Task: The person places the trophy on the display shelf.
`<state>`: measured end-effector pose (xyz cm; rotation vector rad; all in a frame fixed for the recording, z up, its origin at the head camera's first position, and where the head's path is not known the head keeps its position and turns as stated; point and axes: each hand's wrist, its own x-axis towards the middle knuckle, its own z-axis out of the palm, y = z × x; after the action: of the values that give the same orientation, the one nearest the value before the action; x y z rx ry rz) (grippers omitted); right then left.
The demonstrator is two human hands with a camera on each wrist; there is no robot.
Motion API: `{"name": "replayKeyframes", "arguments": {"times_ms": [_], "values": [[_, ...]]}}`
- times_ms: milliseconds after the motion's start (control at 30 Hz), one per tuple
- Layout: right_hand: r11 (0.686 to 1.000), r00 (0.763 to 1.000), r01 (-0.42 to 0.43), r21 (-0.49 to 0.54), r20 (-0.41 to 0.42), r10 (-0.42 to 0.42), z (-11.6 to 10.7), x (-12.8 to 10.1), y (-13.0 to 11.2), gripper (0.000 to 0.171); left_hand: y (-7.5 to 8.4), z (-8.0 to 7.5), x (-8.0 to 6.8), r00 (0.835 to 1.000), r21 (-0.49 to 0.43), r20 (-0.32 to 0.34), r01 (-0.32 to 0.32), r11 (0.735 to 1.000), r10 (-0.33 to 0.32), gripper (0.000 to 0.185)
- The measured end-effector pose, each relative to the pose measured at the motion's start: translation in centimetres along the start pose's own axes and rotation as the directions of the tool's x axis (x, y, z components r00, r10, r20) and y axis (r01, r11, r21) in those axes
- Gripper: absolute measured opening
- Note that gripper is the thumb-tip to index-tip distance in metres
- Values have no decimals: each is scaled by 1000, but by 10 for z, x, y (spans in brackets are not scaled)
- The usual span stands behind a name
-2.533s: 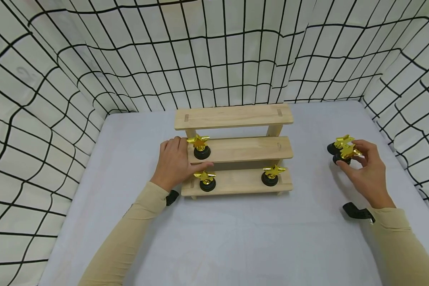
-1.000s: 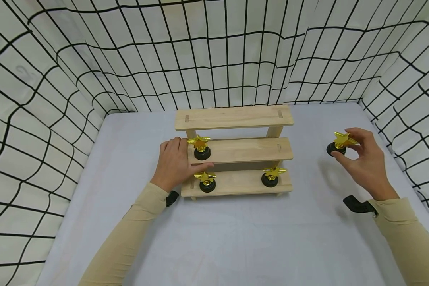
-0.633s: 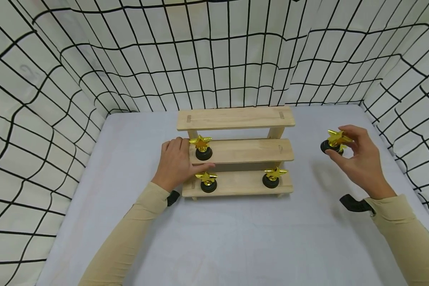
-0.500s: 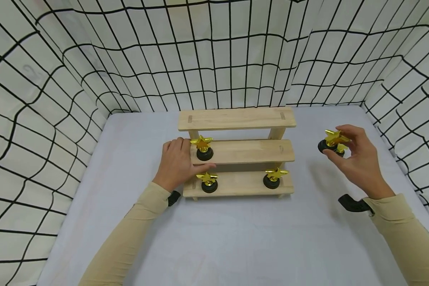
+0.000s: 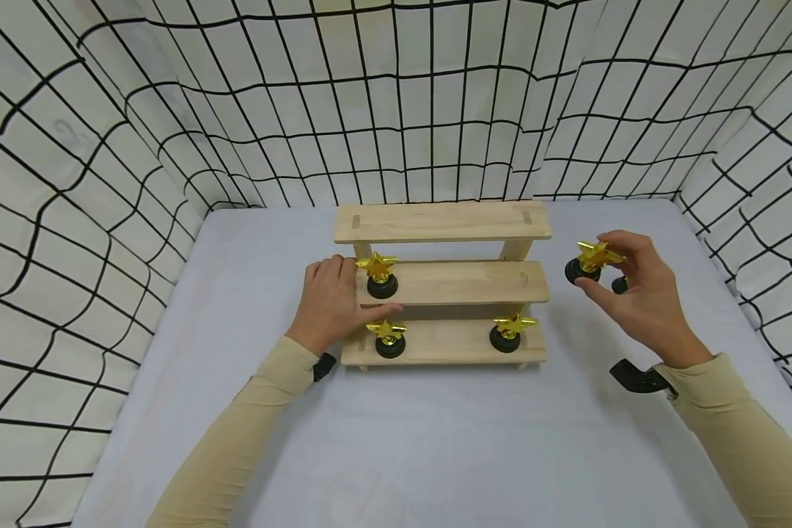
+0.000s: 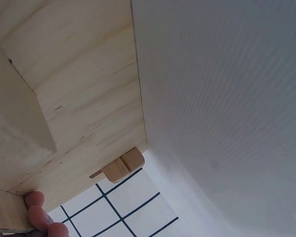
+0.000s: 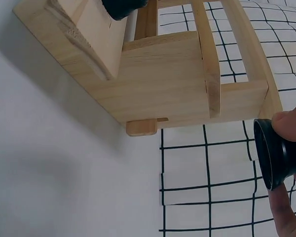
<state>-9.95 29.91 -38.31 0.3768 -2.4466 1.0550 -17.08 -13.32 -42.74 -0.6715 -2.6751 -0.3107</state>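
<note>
A three-tier wooden shelf (image 5: 452, 284) stands mid-table. My left hand (image 5: 326, 304) grips the left end of its middle tier, thumb along the front; fingertips (image 6: 37, 210) show against the wood in the left wrist view. A gold star trophy on a black base (image 5: 381, 284) sits at the middle tier's left. The bottom tier bears one trophy at its left (image 5: 389, 341) and another at its right (image 5: 505, 336). Right of the shelf, my right hand (image 5: 650, 301) pinches a further star trophy (image 5: 584, 270) by its base, above the table; that base (image 7: 277, 155) shows in the right wrist view.
Behind my right fingers a black base (image 5: 620, 284) is partly visible, the rest hidden. White cloth covers the table (image 5: 422, 440). A black grid on white walls (image 5: 435, 95) encloses the back and both sides. A dark wrist mount (image 5: 636, 378) juts from my right cuff.
My right hand has lifted the trophy off the table and carried it left toward the shelf. A black base behind the hand has come into view. My left hand keeps its hold on the shelf.
</note>
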Motion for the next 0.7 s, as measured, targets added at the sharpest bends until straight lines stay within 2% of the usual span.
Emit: {"name": "replayKeyframes", "arguments": {"times_ms": [133, 367, 700], "values": [[1000, 1000, 21, 9, 14, -21, 4, 4, -4, 80, 0, -1, -1, 1000, -9, 7, 3, 1000, -3, 95], [995, 998, 38, 92, 36, -42, 13, 10, -12, 80, 1, -3, -2, 1000, -14, 17, 9, 1000, -8, 121], [980, 994, 76, 183, 65, -89, 33, 16, -22, 77, 1, -4, -1, 999, -11, 32, 18, 1000, -18, 122]]}}
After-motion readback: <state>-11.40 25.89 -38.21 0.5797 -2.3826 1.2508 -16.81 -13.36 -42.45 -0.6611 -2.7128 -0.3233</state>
